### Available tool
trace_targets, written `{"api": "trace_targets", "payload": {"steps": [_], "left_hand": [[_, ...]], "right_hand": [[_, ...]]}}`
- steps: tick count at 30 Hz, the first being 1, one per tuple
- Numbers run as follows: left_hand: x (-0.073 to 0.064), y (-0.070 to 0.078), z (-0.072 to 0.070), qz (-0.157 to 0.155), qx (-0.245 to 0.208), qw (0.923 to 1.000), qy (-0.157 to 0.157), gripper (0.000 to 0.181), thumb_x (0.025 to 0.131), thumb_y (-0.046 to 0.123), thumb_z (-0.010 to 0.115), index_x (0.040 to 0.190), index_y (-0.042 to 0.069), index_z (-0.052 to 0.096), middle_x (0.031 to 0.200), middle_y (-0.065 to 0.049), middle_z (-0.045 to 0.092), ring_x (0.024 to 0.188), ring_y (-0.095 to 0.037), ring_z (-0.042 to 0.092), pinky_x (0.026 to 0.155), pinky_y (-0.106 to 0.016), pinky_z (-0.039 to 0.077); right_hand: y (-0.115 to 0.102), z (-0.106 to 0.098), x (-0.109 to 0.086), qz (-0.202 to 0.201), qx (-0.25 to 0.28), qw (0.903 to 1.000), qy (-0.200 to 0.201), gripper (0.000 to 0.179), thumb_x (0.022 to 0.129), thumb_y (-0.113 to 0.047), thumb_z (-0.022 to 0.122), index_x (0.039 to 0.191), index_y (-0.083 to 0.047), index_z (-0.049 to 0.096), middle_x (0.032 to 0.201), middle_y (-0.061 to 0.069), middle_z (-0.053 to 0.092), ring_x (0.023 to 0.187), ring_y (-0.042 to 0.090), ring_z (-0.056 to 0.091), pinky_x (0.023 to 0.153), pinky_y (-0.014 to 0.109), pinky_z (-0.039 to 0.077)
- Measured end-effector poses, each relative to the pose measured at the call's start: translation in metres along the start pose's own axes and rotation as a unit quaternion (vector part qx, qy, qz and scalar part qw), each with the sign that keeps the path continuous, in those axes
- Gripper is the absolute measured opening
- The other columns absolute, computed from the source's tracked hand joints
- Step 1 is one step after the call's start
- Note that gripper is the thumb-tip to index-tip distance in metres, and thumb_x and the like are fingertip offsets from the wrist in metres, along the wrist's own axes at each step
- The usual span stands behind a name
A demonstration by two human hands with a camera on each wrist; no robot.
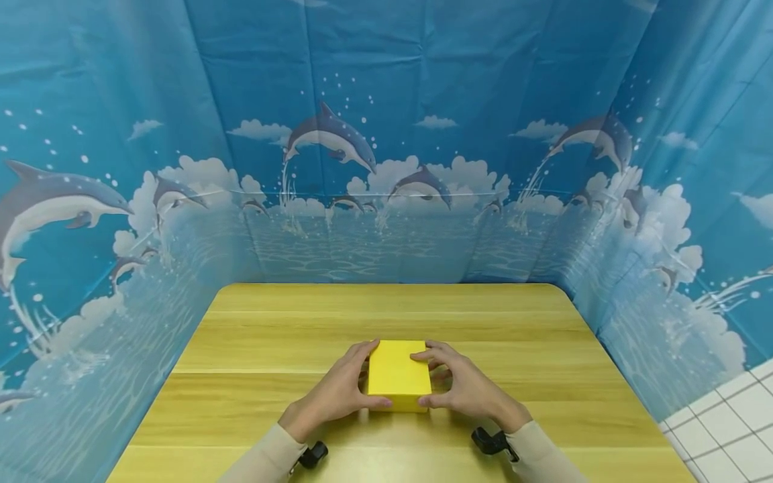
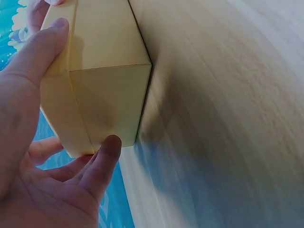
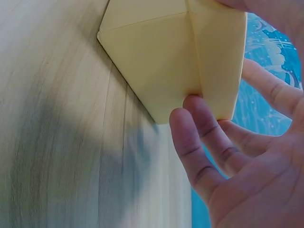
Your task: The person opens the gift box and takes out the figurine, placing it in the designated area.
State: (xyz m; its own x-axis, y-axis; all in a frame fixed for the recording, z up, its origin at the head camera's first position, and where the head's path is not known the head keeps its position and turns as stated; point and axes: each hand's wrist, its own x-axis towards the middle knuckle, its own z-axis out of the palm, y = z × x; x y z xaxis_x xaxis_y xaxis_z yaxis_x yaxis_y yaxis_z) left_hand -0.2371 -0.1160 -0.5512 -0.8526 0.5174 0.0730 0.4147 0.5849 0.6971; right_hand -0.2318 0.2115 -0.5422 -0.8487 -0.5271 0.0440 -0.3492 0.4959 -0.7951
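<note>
Head view gives me a yellow box (image 1: pixel 398 367) on the wooden table (image 1: pixel 241 402), about midway between its left and right edges and well apart from the far edge. I see the left hand (image 1: pixel 341 389) holding the box's left side, thumb on the near face; the right hand (image 1: pixel 468 386) holds the other side, thumb also on the near face, one finger over the top. Both wrist views show me a seam along its sides. Pale sleeves (image 1: pixel 262 457) cover the forearms. Past the table's far corners hangs a blue dolphin curtain (image 1: pixel 386 248); white tiles (image 1: pixel 737 422) lie beyond the right edge.
</note>
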Motion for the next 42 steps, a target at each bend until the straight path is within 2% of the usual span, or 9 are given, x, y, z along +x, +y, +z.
{"api": "trace_targets", "payload": {"steps": [8, 15, 24, 27, 34, 39, 42], "left_hand": [[0.0, -0.001, -0.002, 0.005, 0.003, 1.0, -0.004, 0.119, 0.099, 0.068, 0.087, 0.187, 0.016, 0.026, 0.19, -0.015, 0.034, 0.167, -0.043, 0.051, 0.13, -0.064, 0.051], [0.001, 0.001, -0.008, -0.003, 0.001, 1.0, -0.004, 0.118, 0.101, 0.071, 0.084, 0.188, 0.021, 0.022, 0.192, -0.018, 0.028, 0.171, -0.047, 0.044, 0.131, -0.068, 0.048], [0.002, 0.004, -0.021, 0.004, -0.016, 0.9998, 0.013, 0.119, 0.1, 0.066, 0.088, 0.188, 0.018, 0.024, 0.192, -0.017, 0.029, 0.169, -0.045, 0.047, 0.131, -0.068, 0.049], [0.001, 0.004, -0.024, 0.003, -0.022, 0.9996, 0.017, 0.119, 0.099, 0.064, 0.089, 0.188, 0.019, 0.024, 0.192, -0.016, 0.028, 0.168, -0.044, 0.049, 0.13, -0.066, 0.05], [0.001, 0.0, -0.026, 0.004, -0.016, 0.999, 0.041, 0.12, 0.1, 0.065, 0.088, 0.189, 0.023, 0.021, 0.193, -0.017, 0.024, 0.173, -0.047, 0.04, 0.133, -0.069, 0.046], [-0.001, -0.004, -0.027, 0.005, -0.004, 0.9982, 0.06, 0.12, 0.099, 0.063, 0.09, 0.189, 0.021, 0.022, 0.193, -0.019, 0.025, 0.173, -0.049, 0.04, 0.132, -0.072, 0.046], [-0.002, -0.004, -0.029, 0.007, -0.012, 0.9976, 0.068, 0.119, 0.099, 0.059, 0.091, 0.189, 0.02, 0.023, 0.193, -0.018, 0.025, 0.173, -0.048, 0.04, 0.131, -0.069, 0.048]], "right_hand": [[-0.002, -0.001, 0.001, -0.002, -0.006, 1.0, 0.008, 0.078, 0.099, -0.047, 0.096, 0.167, -0.028, 0.062, 0.189, 0.026, 0.033, 0.132, 0.032, 0.066, 0.103, 0.049, 0.067], [-0.006, -0.002, 0.004, -0.014, -0.012, 0.9995, 0.025, 0.076, 0.101, -0.047, 0.094, 0.168, -0.03, 0.061, 0.189, 0.026, 0.032, 0.129, 0.03, 0.063, 0.098, 0.038, 0.064], [-0.014, -0.004, 0.011, -0.023, -0.019, 0.9986, 0.044, 0.074, 0.1, -0.05, 0.094, 0.166, -0.036, 0.062, 0.189, 0.02, 0.036, 0.128, 0.039, 0.061, 0.092, 0.037, 0.059], [-0.017, -0.005, 0.013, -0.028, -0.021, 0.9983, 0.046, 0.075, 0.101, -0.049, 0.094, 0.167, -0.034, 0.062, 0.189, 0.021, 0.035, 0.127, 0.037, 0.061, 0.091, 0.037, 0.059], [-0.022, -0.003, 0.022, -0.046, -0.024, 0.9972, 0.053, 0.074, 0.104, -0.044, 0.092, 0.169, -0.031, 0.061, 0.191, 0.02, 0.034, 0.133, 0.023, 0.063, 0.094, 0.038, 0.063], [-0.025, -0.001, 0.028, -0.05, -0.011, 0.9976, 0.047, 0.075, 0.104, -0.044, 0.091, 0.171, -0.029, 0.059, 0.192, 0.02, 0.03, 0.138, 0.024, 0.062, 0.097, 0.042, 0.067], [-0.028, 0.001, 0.031, -0.044, 0.006, 0.9978, 0.05, 0.072, 0.106, -0.042, 0.089, 0.171, -0.029, 0.06, 0.193, 0.02, 0.029, 0.131, 0.024, 0.068, 0.096, 0.039, 0.067]]}}
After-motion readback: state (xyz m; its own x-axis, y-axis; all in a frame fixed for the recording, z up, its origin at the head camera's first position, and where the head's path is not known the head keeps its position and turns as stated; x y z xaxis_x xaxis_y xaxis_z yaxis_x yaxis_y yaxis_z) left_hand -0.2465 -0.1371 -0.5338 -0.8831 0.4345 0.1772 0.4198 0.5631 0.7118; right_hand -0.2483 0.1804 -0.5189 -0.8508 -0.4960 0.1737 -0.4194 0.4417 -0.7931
